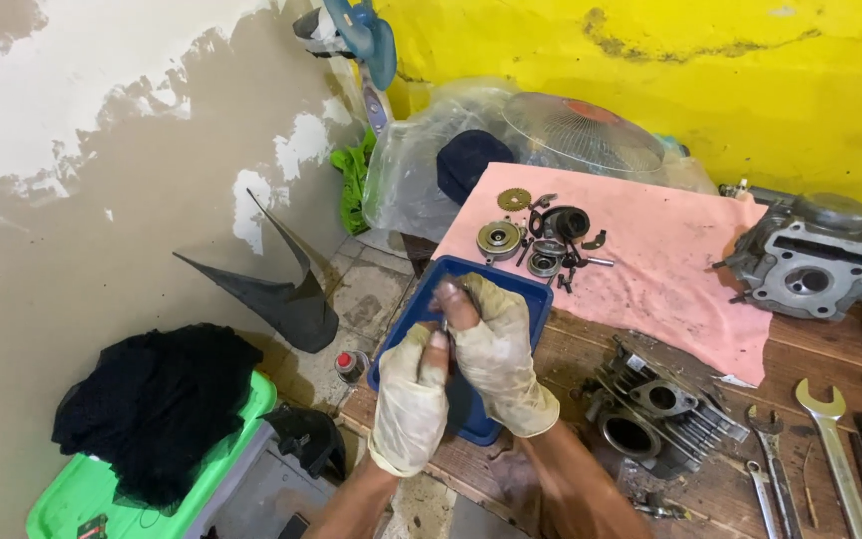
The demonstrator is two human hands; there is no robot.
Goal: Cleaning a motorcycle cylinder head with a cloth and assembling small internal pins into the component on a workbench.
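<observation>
a peeling wall, half bare plaster, half bright yellow, stands behind a rough plank workbench (750,499) strewn with engine parts. over the near corner, above a blue plastic tray (511,279), the left hand (411,399) and the right hand (496,349) meet, both in thin, grimy cream gloves with fingertips torn through. they are pinched together on a small metal part (444,321), dull grey and slim; too small to say what kind, and which fingers bear it cannot be told exactly.

judging from the layout, the strip-down looks well along: beyond the grip, on a stained pink cloth (670,260), lie small pieces already off and set out, namely a toothed brass-coloured sprocket (514,200), round bearings (501,240), a black rubbery ring (563,222) and short pins. to the right of the grip sits a finned cylinder block (650,414), cast grey, oily, its bore open and empty. further right and beyond, a cylinder head (810,265) in paler cast alloy rests on the cloth's far end. open-ended spanners (830,439), bright steel, lie at the right edge. what seems left is handling the small pieces one by one over the tray; nothing looks reassembled.

left of the grip, down on the floor, a green crate (92,489) holds black fabric.
</observation>
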